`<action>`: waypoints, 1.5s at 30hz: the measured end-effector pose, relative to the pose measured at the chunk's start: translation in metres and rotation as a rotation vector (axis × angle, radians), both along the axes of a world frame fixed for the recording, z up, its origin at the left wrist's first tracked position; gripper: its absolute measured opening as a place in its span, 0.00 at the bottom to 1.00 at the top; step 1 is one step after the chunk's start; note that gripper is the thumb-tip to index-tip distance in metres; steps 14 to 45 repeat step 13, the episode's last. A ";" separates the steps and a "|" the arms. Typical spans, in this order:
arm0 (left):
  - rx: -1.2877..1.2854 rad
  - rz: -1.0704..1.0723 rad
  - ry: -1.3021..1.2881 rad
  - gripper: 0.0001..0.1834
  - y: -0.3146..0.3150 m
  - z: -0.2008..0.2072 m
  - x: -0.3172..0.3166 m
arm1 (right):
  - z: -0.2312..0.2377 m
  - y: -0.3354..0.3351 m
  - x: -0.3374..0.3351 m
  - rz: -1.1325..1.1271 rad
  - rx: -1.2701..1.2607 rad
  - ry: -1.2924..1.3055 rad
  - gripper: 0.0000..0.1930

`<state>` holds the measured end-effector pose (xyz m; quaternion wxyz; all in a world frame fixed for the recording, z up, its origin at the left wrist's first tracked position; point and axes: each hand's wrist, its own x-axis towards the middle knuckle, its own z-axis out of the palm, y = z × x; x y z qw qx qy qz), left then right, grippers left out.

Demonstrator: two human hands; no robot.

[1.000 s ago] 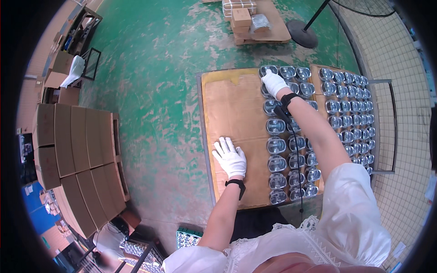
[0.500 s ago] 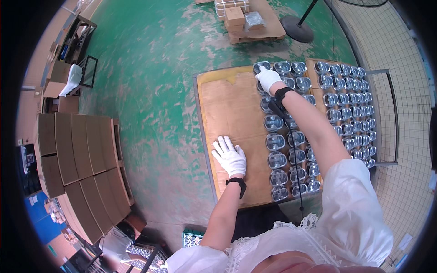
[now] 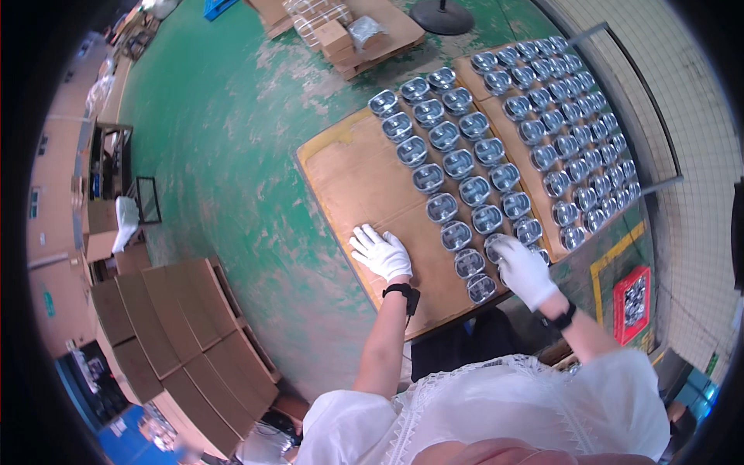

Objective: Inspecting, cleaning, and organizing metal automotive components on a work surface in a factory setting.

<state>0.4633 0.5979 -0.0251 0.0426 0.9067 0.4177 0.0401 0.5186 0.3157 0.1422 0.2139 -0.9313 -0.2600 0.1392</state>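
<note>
On the brown cardboard sheet [image 3: 349,186] of the table, my white-gloved left hand [image 3: 381,254] lies flat, fingers stretched and holding nothing. Several rows of silvery metal parts that look like engine pistons [image 3: 442,208] stand to its right. My right hand [image 3: 525,271], gloved in white too, is over the near end of these rows. Its fingers point down onto a piston [image 3: 491,246] and partly cover it; blur hides whether they grip it. Both wrists wear black bands.
A second cardboard sheet on the right carries more pistons [image 3: 542,157], beside a metal frame rail [image 3: 643,77]. Stacked cartons [image 3: 178,325] stand at left. A pallet with boxes [image 3: 387,50] lies beyond the table. A red crate [image 3: 632,306] sits on the floor at right.
My right hand has come from the far corner piston back to the near end of the rows. My left hand still lies on the cardboard. The whole view has turned.
</note>
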 end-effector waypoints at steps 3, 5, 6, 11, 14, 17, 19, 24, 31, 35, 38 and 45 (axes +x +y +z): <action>-0.054 -0.026 -0.297 0.31 0.013 0.003 0.013 | 0.008 -0.098 -0.090 -0.298 -0.204 0.123 0.17; -0.133 -0.112 -0.481 0.31 0.031 0.013 0.033 | 0.011 -0.149 -0.149 -0.495 -0.257 0.178 0.16; -0.180 -0.211 -0.530 0.30 0.042 0.020 0.057 | 0.010 -0.169 -0.172 -0.591 -0.289 0.216 0.16; -0.205 -0.796 -0.474 0.23 0.050 0.064 0.203 | -0.001 -0.202 -0.256 -0.890 -0.411 0.401 0.17; -0.228 -1.003 -0.333 0.26 0.032 0.080 0.247 | -0.005 -0.201 -0.271 -0.942 -0.401 0.437 0.17; -0.228 -1.003 -0.333 0.26 0.032 0.080 0.247 | -0.005 -0.201 -0.271 -0.942 -0.401 0.437 0.17; -0.228 -1.003 -0.333 0.26 0.032 0.080 0.247 | -0.005 -0.201 -0.271 -0.942 -0.401 0.437 0.17; -0.228 -1.003 -0.333 0.26 0.032 0.080 0.247 | -0.005 -0.201 -0.271 -0.942 -0.401 0.437 0.17; -0.228 -1.003 -0.333 0.26 0.032 0.080 0.247 | -0.005 -0.201 -0.271 -0.942 -0.401 0.437 0.17; -0.228 -1.003 -0.333 0.26 0.032 0.080 0.247 | -0.005 -0.201 -0.271 -0.942 -0.401 0.437 0.17; -0.228 -1.003 -0.333 0.26 0.032 0.080 0.247 | -0.005 -0.201 -0.271 -0.942 -0.401 0.437 0.17; -0.228 -1.003 -0.333 0.26 0.032 0.080 0.247 | -0.005 -0.201 -0.271 -0.942 -0.401 0.437 0.17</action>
